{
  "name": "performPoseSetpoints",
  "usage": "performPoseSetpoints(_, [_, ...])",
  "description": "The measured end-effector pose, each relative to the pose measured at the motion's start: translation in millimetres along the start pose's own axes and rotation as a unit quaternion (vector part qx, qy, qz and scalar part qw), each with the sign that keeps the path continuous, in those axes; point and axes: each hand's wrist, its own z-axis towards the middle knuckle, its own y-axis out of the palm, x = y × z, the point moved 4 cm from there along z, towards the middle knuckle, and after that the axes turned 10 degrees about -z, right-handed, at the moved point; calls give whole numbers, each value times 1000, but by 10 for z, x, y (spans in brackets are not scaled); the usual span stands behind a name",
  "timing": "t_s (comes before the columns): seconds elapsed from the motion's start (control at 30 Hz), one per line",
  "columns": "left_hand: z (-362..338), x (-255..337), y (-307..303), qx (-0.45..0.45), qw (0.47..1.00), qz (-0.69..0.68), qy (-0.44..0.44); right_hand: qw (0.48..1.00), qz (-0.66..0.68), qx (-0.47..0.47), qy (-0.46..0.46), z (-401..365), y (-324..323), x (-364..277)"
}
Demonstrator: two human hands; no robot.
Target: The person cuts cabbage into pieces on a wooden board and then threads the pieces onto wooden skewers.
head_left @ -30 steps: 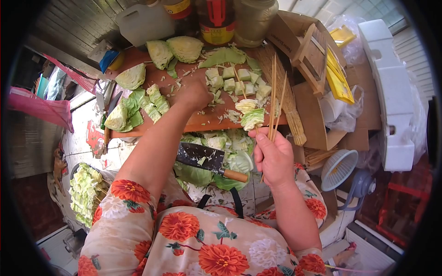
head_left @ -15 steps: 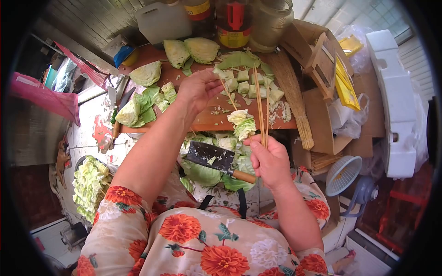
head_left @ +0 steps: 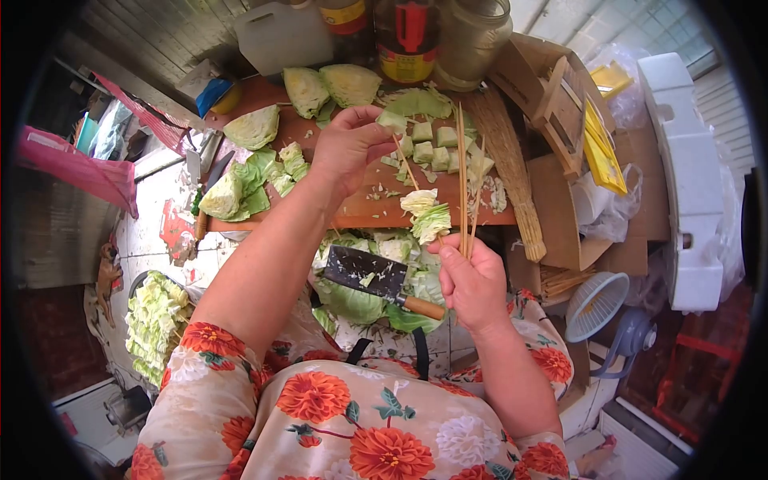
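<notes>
My left hand pinches a pale green cabbage piece at the tip of a wooden skewer. Cabbage pieces are threaded lower on that skewer, near my right hand. Closed round its lower end, my right hand also holds several bare skewers that point up. Behind them, cut cabbage squares lie on the reddish-brown board. A cleaver with a wooden handle rests on cabbage below the board's front edge.
Cabbage wedges sit at the board's back, before bottles and a glass jar. A knife lies at the left. Heaped cabbage skewers stand lower left. Cardboard boxes and a blue fan are right.
My left hand has moved slightly up and now has a cabbage piece at the skewer's tip. The skewers in my right hand have shifted a little to the right.
</notes>
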Motion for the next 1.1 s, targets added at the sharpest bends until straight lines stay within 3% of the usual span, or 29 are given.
performPoseSetpoints(0.17, [-91, -19, 148, -49, 999, 20, -2, 999, 20, 19, -15, -38, -65, 13])
performPoseSetpoints(0.33, [-391, -320, 394, -160, 978, 50, -127, 998, 53, 42, -19, -26, -123, -66])
performPoseSetpoints(0.4, [-382, -350, 388, -155, 978, 27, -140, 997, 54, 49, -16, -13, -149, -58])
performPoseSetpoints(0.6, [-226, -182, 347, -128, 986, 61, -88, 996, 68, 61, 0, 8, -195, -46])
performPoseSetpoints(0.67, [-27, -81, 182, -21, 995, 102, -9, 994, 80, 69, -4, 2, -225, -54])
performPoseSetpoints(0.73, [196, -123, -50, 10, 994, 106, 11, 993, 94, 78, -8, -1, -255, -54])
performPoseSetpoints(0.8, [328, -199, -206, 41, 965, 259, -3, 992, 97, 77, -16, 6, -268, -48])
performPoseSetpoints(0.93, [579, -542, -367, 38, 916, 400, 5, 994, 83, 77, -8, 9, -276, -49])
performPoseSetpoints(1.0, [646, -593, -366, 69, 885, 451, 96, 993, 84, 77, -8, 7, -291, -60])
performPoseSetpoints(1.03, [625, -586, -311, 69, 885, 450, 95, 993, 84, 78, -7, 6, -302, -58])
performPoseSetpoints(1.1, [523, -629, -252, 135, 918, 367, -71, 994, 81, 78, -4, 5, -324, -49])
